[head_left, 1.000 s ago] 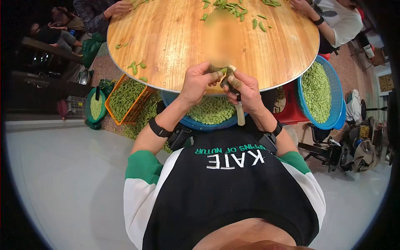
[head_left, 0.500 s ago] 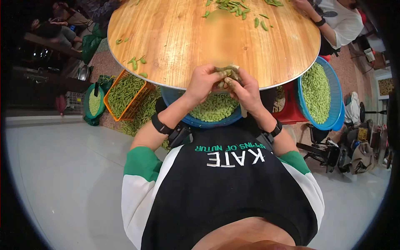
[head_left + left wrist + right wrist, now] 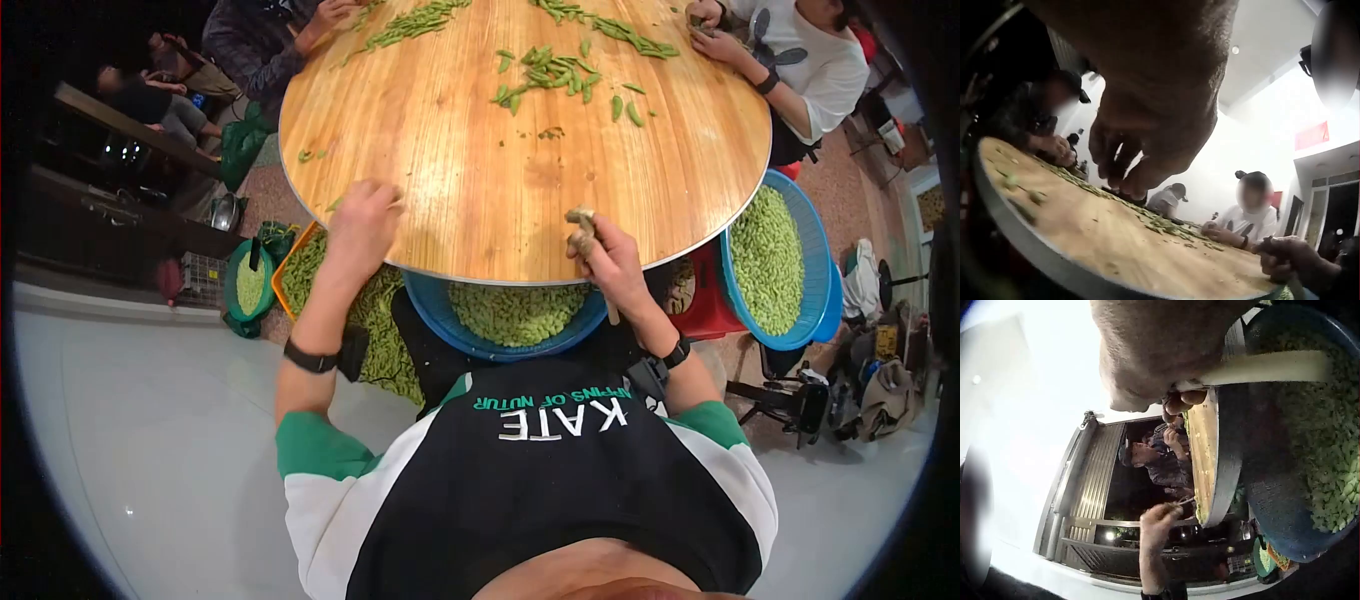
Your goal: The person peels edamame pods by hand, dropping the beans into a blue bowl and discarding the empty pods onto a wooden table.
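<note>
My left hand (image 3: 365,232) is at the table's near left edge, beside a green pod (image 3: 335,203); its fingers bend downward in the left wrist view, with gaps between them. Whether the fingertips touch anything is unclear. My right hand (image 3: 610,262) stays over the near edge of the round wooden table (image 3: 450,215), its stained fingers curled round a pale, flat tool (image 3: 1266,367) that sticks out below the palm. Several green pods (image 3: 560,72) lie in a pile farther back. Below the edge, a blue basket (image 3: 430,315) holds shelled green beans (image 3: 520,315).
Another blue basket (image 3: 820,265) of beans stands at the right by a red stool (image 3: 712,300). An orange crate (image 3: 292,285) and loose pods (image 3: 375,335) are at the left, with a green basin (image 3: 262,300) farther out. Other people sit round the table.
My hands were together over the edge; the left one has moved away to the left, while the right stays near the edge with the tool. The view has tilted to show more of the table.
</note>
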Demonstrator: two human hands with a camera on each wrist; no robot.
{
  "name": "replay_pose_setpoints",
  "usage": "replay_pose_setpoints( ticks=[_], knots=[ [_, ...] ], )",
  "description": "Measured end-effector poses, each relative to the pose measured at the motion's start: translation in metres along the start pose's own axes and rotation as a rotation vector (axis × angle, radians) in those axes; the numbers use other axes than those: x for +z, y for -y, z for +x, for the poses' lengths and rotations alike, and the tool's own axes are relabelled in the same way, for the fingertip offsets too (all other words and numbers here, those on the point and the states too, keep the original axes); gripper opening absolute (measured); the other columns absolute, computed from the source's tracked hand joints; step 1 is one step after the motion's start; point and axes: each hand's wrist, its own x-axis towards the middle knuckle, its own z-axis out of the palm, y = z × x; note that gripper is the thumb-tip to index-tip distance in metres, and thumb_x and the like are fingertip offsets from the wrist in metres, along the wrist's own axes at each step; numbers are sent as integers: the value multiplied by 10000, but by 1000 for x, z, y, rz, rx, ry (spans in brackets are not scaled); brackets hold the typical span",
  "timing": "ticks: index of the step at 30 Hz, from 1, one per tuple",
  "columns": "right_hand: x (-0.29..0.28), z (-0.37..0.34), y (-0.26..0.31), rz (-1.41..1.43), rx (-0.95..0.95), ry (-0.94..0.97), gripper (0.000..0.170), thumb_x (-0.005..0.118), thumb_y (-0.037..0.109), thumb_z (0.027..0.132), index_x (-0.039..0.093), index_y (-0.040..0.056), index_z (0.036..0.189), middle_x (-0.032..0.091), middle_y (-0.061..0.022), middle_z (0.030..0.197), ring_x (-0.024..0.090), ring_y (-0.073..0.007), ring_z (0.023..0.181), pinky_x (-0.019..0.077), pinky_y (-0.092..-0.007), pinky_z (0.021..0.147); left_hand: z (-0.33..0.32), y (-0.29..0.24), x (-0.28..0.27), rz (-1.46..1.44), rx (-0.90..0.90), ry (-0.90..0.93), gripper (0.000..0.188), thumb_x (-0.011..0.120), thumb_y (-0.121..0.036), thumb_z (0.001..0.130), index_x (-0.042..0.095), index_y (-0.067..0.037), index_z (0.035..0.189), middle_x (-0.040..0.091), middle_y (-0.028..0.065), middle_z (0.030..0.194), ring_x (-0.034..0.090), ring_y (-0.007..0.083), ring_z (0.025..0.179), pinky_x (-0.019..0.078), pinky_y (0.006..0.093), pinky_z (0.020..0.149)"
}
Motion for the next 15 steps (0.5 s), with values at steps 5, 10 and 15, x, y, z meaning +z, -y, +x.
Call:
replay_pose_setpoints(
  ticks=[5, 10, 15],
  knots=[
    [-2, 0, -3, -13, 25, -29, 242, 500, 110, 939, 547, 4, 1151, 597, -19, 731, 481, -32, 548, 401, -193, 487, 105, -27, 67, -479, 124, -3, 146, 595, -125, 833, 634, -17, 923, 635, 203, 877, 616, 358, 839, 487, 394, 722],
    [-3, 1, -10, -44, -36, -47, 245, 485, 130, 961, 519, 5, 1170, 567, -25, 745, 452, -32, 494, 363, -180, 427, 200, -31, 132, -342, -117, -67, 197, 583, -173, 805, 650, -18, 906, 640, 213, 847, 624, 374, 841, 492, 430, 734],
    [-1, 2, -9, -80, -26, -72, 234, 500, 137, 955, 533, 16, 1153, 562, -26, 738, 455, -46, 495, 362, -192, 424, 228, -40, 156, -333, -333, 49, 201, 546, -141, 798, 685, -7, 855, 665, 222, 897, 647, 387, 880, 515, 478, 772]
  ],
)
